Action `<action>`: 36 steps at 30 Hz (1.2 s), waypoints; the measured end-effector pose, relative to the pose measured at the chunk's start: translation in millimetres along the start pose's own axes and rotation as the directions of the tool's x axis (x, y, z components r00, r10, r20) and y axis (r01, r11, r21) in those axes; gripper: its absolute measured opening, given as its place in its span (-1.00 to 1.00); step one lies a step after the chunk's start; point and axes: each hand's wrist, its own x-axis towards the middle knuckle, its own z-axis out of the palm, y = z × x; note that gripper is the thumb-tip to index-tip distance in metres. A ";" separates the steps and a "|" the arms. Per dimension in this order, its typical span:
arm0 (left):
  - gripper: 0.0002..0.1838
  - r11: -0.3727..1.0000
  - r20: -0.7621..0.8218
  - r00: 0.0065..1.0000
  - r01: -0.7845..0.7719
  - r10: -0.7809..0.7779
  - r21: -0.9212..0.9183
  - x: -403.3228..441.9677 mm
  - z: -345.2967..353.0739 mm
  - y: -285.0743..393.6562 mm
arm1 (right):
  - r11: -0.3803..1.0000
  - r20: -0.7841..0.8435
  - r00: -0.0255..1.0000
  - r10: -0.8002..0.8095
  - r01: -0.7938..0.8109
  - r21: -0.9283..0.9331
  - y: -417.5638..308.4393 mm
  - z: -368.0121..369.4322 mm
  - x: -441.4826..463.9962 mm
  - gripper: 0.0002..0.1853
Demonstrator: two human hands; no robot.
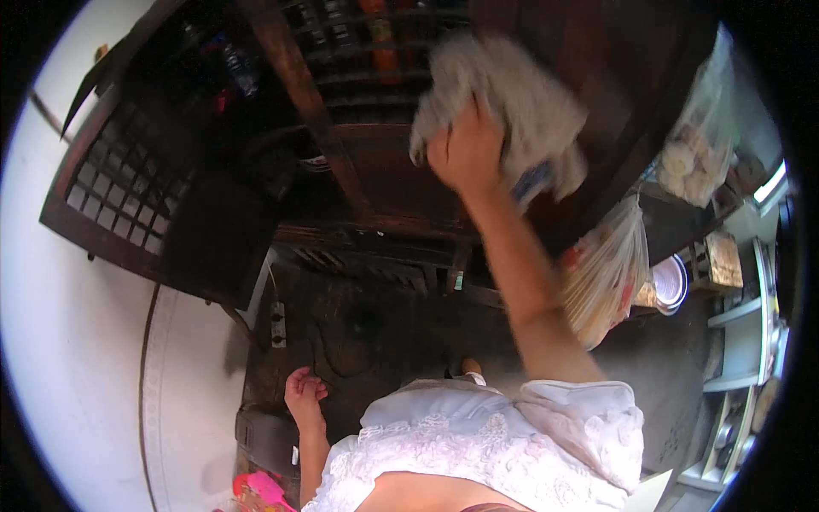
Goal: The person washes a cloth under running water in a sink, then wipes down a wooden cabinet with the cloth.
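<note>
My right hand (pixel 469 152) is closed on a crumpled grey-beige cloth (pixel 533 111) with a blue patch near its lower edge. The cloth lies against the front of a dark wooden cabinet (pixel 397 175), to the right of its slatted section. Low on the left, my left hand (pixel 305 394) hangs beside my body with its fingers loosely apart, and nothing shows in it. One cabinet door with a lattice panel (pixel 128 183) stands swung out to the left.
Filled plastic bags (pixel 610 264) hang at the cabinet's right, near a round basin (pixel 670 283). White shelves (pixel 735 350) stand at far right. On the floor are a power strip (pixel 278 324) and a dark grey box (pixel 266 437); something pink (pixel 266 488) lies at the bottom.
</note>
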 end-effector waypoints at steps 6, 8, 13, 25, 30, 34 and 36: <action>-0.79 0.984 0.005 0.998 0.058 -0.058 -0.167 4.2 33.0 -16.7 | 0.869 0.421 0.898 -0.125 0.304 -0.391 -44.2 -2.8 122.9 -0.50; -0.78 0.975 0.037 0.998 0.055 -0.048 -0.213 10.1 50.5 -17.9 | 0.562 0.364 0.700 -0.614 0.712 -0.421 -1.3 17.9 89.7 -0.56; -0.76 0.977 0.096 0.995 0.033 -0.012 -0.211 9.9 90.8 -11.6 | 0.516 0.731 0.456 -0.507 0.840 -0.167 29.4 -13.9 1.5 -0.61; -0.05 0.784 0.776 0.595 0.372 0.209 -0.496 21.8 296.4 86.3 | 0.828 0.997 0.068 -0.031 -0.557 0.064 29.0 -33.5 -28.2 -0.69; -0.30 0.521 0.643 0.764 0.528 0.052 -0.670 26.5 340.1 53.0 | -0.126 0.963 -0.244 -0.111 -0.958 -0.257 22.8 -24.2 -72.4 -0.71; -0.51 0.388 0.390 0.904 0.300 0.177 -0.872 82.9 321.0 11.2 | 0.496 0.876 0.058 -0.480 -0.806 0.325 31.4 -33.1 -93.7 -0.75; -0.56 0.613 0.192 0.944 -0.015 0.270 -0.790 55.8 295.8 101.5 | 0.792 0.792 0.070 -0.607 0.139 0.595 0.1 -72.8 -20.8 -0.75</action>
